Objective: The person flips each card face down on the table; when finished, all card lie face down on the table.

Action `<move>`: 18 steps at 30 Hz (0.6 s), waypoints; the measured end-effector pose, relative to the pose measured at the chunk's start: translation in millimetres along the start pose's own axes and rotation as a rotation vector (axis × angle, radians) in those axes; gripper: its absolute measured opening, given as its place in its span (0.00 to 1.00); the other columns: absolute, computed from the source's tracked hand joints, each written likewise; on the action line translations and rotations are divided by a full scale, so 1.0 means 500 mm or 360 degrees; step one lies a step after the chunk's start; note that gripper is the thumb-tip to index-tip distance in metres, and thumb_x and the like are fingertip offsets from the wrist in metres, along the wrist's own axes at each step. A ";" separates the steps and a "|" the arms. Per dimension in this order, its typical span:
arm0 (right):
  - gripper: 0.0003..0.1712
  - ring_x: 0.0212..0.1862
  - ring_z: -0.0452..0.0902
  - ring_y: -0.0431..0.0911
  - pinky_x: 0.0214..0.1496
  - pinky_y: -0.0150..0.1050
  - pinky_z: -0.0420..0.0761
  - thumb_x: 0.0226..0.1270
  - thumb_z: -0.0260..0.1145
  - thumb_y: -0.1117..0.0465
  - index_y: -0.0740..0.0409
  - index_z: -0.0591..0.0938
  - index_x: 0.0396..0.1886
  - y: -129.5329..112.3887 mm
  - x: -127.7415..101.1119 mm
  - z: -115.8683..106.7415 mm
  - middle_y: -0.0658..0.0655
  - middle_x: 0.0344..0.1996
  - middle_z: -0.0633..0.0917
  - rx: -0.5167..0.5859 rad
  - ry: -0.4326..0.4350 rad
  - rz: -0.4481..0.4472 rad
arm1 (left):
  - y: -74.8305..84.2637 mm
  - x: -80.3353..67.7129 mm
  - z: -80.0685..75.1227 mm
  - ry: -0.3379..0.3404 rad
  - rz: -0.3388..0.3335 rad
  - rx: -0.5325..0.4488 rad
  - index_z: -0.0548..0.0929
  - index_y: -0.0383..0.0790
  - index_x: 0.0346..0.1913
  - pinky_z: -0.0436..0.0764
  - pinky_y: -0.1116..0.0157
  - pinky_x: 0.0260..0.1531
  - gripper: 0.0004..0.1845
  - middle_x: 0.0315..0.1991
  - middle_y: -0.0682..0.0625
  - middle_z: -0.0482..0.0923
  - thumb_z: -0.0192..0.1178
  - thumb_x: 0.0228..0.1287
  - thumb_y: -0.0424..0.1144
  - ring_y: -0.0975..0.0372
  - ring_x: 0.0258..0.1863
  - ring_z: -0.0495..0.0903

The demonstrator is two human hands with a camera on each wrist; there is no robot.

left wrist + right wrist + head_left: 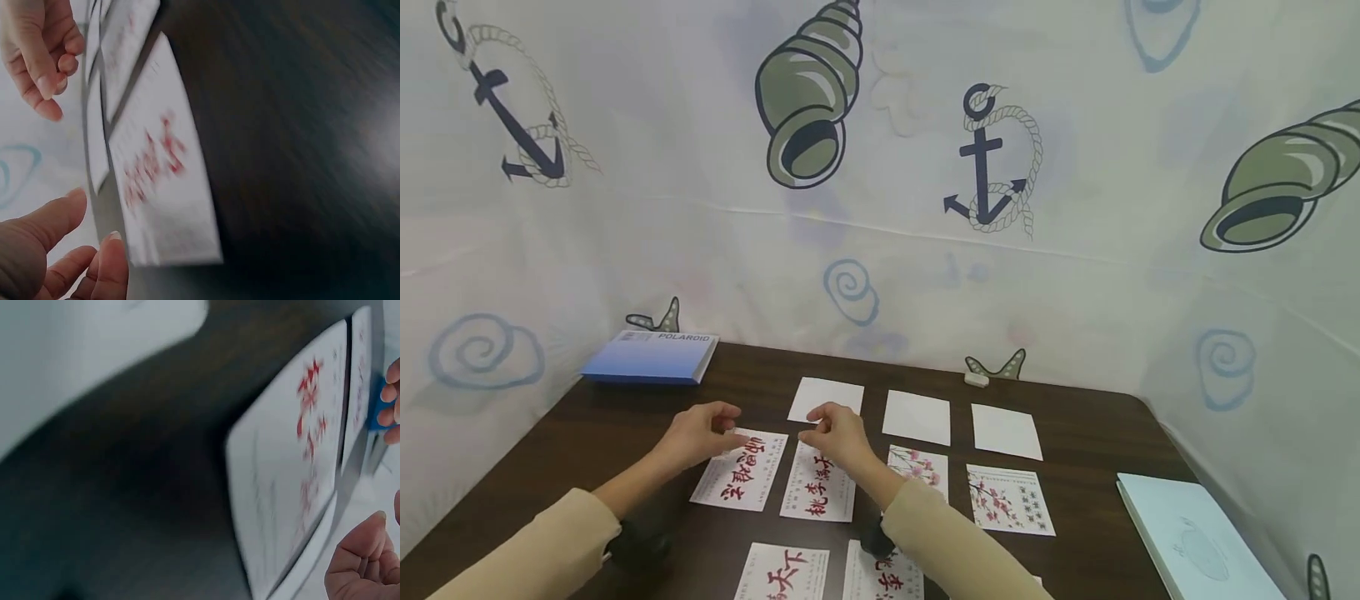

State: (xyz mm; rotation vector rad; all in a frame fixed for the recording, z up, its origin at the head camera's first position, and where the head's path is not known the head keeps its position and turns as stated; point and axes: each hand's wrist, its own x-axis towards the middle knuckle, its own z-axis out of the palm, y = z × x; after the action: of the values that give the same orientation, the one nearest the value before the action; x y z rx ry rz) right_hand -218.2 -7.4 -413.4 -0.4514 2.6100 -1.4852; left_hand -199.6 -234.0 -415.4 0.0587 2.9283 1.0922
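My left hand is just above the far edge of a white card with red brush characters, thumb and fingers apart. My right hand hovers at the top of a similar card, and its fingertips overlap a blank white card behind. Nothing shows between the fingers of either hand; in the left wrist view, both the left hand and right hand appear bare, loosely bent. Two cards with pink blossoms lie to the right, one partly behind the right forearm.
Two more blank cards lie along the back, near a small white block. More red-lettered cards lie in front. A blue POLAROID box sits back left, a pale book at the right edge of the dark table.
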 end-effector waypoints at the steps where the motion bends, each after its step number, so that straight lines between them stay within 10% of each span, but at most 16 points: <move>1: 0.15 0.17 0.64 0.36 0.19 0.27 0.66 0.56 0.70 0.65 0.67 0.80 0.43 -0.003 0.002 0.010 0.51 0.17 0.76 -0.0025 -0.0016 0.0001 | -0.008 -0.003 -0.004 -0.0003 -0.0013 0.0011 0.77 0.28 0.52 0.78 0.59 0.33 0.28 0.40 0.40 0.79 0.70 0.50 0.41 0.54 0.36 0.75; 18: 0.20 0.25 0.65 0.40 0.27 0.31 0.67 0.47 0.77 0.62 0.60 0.76 0.36 -0.025 0.037 0.085 0.50 0.23 0.75 -0.0686 -0.0120 0.0021 | -0.039 -0.005 0.002 0.0038 0.0069 0.0177 0.79 0.30 0.44 0.74 0.57 0.32 0.23 0.32 0.46 0.76 0.74 0.43 0.35 0.56 0.32 0.73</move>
State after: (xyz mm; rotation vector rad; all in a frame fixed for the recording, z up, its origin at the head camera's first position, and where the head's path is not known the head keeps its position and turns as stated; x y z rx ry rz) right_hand -223.3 -54.1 -423.6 -0.5119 2.8584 -0.8723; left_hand -197.5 -248.0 -428.9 0.1120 3.0202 0.9408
